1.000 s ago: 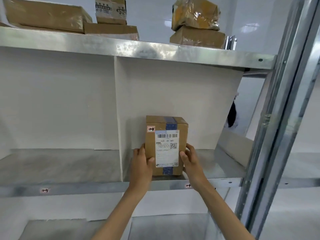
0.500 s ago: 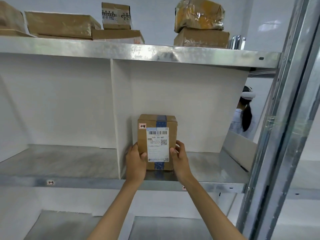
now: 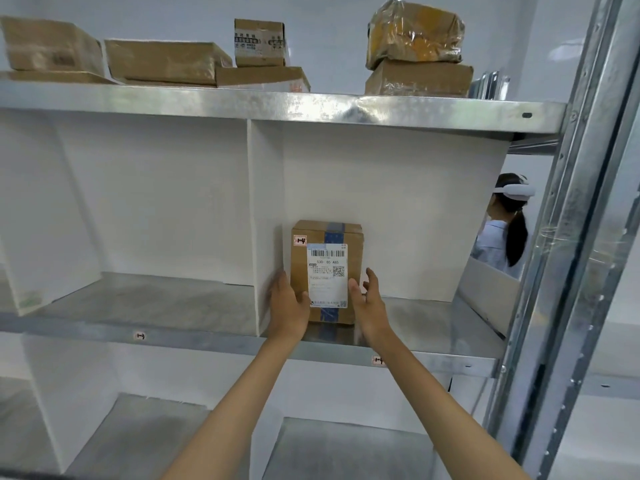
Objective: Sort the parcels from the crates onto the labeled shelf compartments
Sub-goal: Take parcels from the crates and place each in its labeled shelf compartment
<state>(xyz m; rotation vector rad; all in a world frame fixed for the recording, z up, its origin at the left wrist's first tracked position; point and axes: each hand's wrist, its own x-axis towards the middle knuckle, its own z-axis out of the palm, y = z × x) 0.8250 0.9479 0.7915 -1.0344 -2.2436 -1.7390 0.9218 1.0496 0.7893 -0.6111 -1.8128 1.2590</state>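
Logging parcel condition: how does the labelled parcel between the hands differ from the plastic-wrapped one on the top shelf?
The labelled parcel stands upright on the middle shelf; the plastic-wrapped parcel sits tilted on another box. The labelled parcel shows bare cardboard with blue tape; the wrapped one is under crinkled film. Both are brown cardboard boxes.

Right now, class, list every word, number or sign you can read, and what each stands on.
"530- 05 A85": shipping label on the parcel.
"1-4": small sticker on the parcel's front.
"1-4": right sticker on the shelf edge.
"1-3": left sticker on the shelf edge.
Unreadable: the label's fine print; print on the small top-shelf box.
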